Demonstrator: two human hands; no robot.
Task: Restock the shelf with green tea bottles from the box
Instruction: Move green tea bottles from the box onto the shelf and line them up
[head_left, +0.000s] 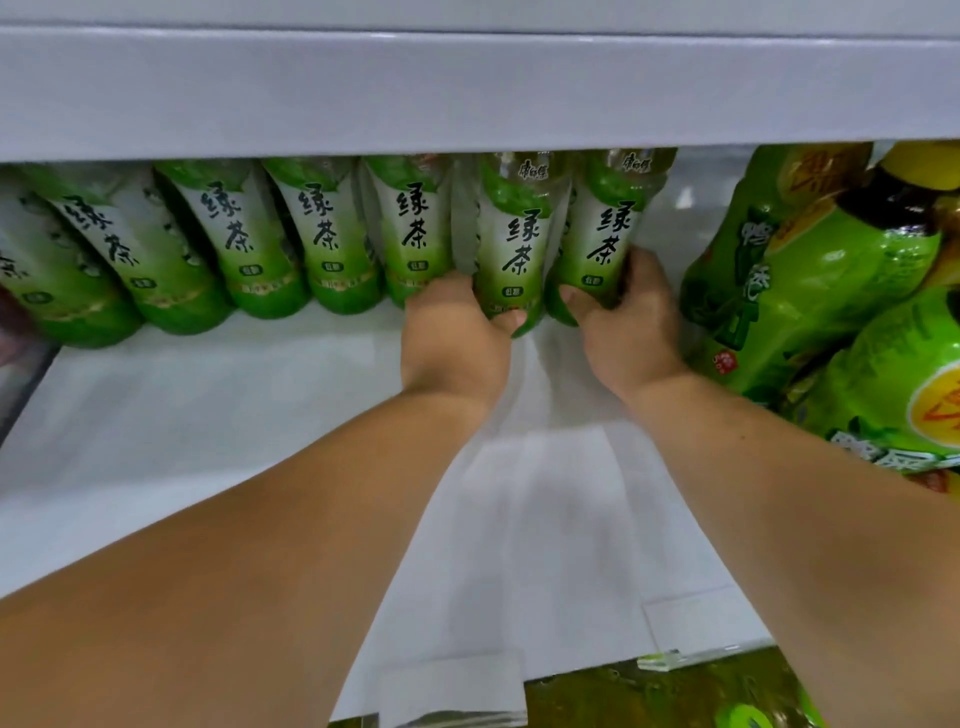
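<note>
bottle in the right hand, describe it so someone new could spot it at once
On the white shelf, a row of green tea bottles stands along the back. The bottle is the row's rightmost, its base gripped by the right hand. Unlike its neighbours, it borders bare shelf, before the bigger bottles at far right.

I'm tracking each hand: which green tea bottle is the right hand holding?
The rightmost bottle: the right hand grips its base. The left hand holds the neighbour just to its left.
</note>
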